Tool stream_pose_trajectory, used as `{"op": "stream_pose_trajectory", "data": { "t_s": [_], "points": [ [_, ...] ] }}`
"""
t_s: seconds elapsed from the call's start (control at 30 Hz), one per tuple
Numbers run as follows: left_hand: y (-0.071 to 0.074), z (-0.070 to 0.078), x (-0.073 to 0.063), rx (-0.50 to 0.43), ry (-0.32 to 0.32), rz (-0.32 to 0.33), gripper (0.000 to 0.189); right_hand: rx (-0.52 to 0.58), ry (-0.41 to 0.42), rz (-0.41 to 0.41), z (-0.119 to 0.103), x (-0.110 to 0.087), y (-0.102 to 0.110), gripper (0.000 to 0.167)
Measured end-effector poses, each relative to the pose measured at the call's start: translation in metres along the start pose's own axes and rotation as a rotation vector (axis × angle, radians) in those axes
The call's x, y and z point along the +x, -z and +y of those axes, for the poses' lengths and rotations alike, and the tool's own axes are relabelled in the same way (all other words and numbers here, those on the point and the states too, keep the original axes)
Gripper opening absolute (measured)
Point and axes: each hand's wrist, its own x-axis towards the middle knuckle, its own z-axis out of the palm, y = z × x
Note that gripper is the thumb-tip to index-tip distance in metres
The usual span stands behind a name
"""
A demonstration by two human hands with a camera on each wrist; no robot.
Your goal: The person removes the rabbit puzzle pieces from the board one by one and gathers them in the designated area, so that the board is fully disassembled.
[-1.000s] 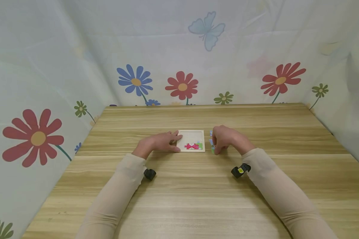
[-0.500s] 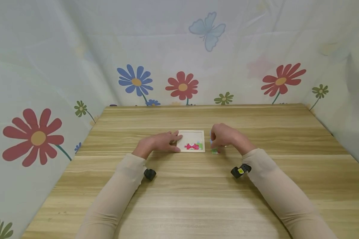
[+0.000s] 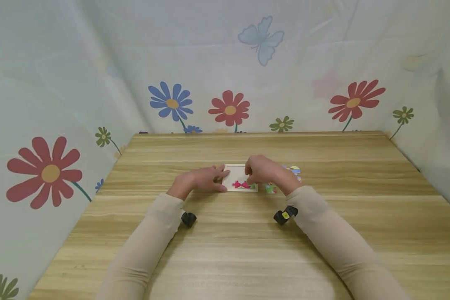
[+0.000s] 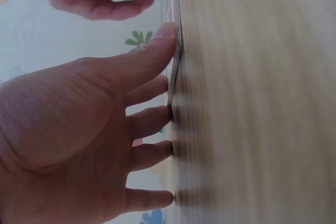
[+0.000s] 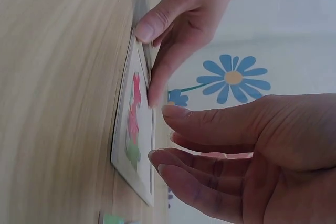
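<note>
A small pale puzzle board (image 3: pixel 235 171) lies mid-table, with pink-red and green jigsaw pieces (image 5: pixel 134 121) along its near edge. My left hand (image 3: pixel 204 178) rests on the board's left side: thumb at the near corner, one finger reaching over the rim, other fingertips touching the table. Above the board's right half hovers my right hand (image 3: pixel 264 170), thumb and fingers bent toward each other; whether a piece is between them cannot be made out. Loose jigsaw pieces lie right of the board: a green one (image 3: pixel 271 189) and blue-yellow ones (image 3: pixel 295 169), partly hidden by my right hand.
The wood-grain table (image 3: pixel 225 241) extends on all sides of the board. Behind it hangs a pale curtain (image 3: pixel 135 62) printed with flowers and a butterfly. Black wrist cameras (image 3: pixel 188 219) sit under both sleeves.
My right hand has moved left from the loose pieces to over the board, uncovering some of those pieces. My left hand stays in place on the board's left side.
</note>
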Motion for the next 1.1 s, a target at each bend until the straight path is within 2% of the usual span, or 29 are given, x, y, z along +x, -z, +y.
{"op": "stream_pose_trajectory", "data": {
  "t_s": [0.2, 0.33, 0.67, 1.1],
  "points": [
    [0.000, 0.000, 0.000, -0.004, -0.015, -0.003, 0.074, 0.071, -0.015, -0.042, -0.010, 0.012, -0.008, 0.027],
    [0.000, 0.000, 0.001, -0.019, -0.020, -0.007, 0.074, 0.071, -0.006, -0.056, -0.012, 0.017, -0.015, 0.027],
    [-0.002, -0.003, 0.001, -0.011, -0.017, 0.005, 0.074, 0.095, -0.015, -0.072, -0.011, 0.018, -0.023, 0.023],
    [0.001, 0.000, 0.000, -0.012, -0.009, 0.007, 0.073, 0.094, -0.042, -0.081, -0.014, 0.018, -0.021, 0.016]
  ]
}}
